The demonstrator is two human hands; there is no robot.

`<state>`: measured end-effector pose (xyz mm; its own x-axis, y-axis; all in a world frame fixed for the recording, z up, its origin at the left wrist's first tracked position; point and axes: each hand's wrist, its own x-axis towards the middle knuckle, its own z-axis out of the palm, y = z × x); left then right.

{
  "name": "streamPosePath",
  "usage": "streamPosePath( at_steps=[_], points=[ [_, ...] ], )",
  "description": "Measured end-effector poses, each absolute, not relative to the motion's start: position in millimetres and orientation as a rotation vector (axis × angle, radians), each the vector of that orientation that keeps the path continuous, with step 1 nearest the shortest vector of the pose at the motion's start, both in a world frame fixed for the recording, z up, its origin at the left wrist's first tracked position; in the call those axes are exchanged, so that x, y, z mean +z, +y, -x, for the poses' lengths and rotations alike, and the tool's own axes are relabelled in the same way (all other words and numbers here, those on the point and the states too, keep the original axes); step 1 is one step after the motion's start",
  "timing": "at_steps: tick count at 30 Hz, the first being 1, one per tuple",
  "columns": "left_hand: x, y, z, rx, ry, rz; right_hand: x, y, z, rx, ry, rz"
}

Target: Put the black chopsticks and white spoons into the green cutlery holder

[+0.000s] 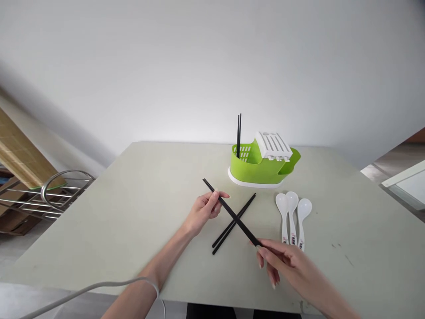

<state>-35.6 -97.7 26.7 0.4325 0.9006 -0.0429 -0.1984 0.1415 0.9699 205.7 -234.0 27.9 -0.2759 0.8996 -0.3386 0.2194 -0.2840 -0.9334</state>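
A pair of black chopsticks (pixel 244 227) is held slantwise above the table. My left hand (pixel 206 207) pinches it near the thin ends, and my right hand (pixel 282 260) grips the thick ends. Beneath it, two more black chopsticks (pixel 224 238) lie on the table. Behind my hands stands a green utensil holder (pixel 255 173) with a white slotted top (pixel 273 145) and a white base. Two black chopsticks (pixel 238 137) stand upright in its left compartment. Three white spoons (pixel 292 204) lie beyond my right hand, bowls pointing away from me.
The pale table (pixel 133 212) meets a white wall. At the left are a metal wire rack (pixel 63 195) and a wooden board (pixel 26 150). A grey cable (pixel 99 285) crosses my left forearm near the front edge.
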Motion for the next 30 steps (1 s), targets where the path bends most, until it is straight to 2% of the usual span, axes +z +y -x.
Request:
streamPosePath(
  at_steps=[9,16,26,30],
  points=[
    [22,-97,34,0.875,0.803,-1.219,36,-242,-213,1.393,-1.339,1.537],
    [26,-96,33,0.926,0.812,-1.118,35,-250,-225,1.390,-1.160,1.486],
    [33,-76,46,1.227,0.860,-0.870,-17,-250,-328,0.633,-0.753,1.749],
    [32,-64,54,1.327,0.875,-0.866,-31,-255,-339,0.575,-0.698,1.701]
  ],
)
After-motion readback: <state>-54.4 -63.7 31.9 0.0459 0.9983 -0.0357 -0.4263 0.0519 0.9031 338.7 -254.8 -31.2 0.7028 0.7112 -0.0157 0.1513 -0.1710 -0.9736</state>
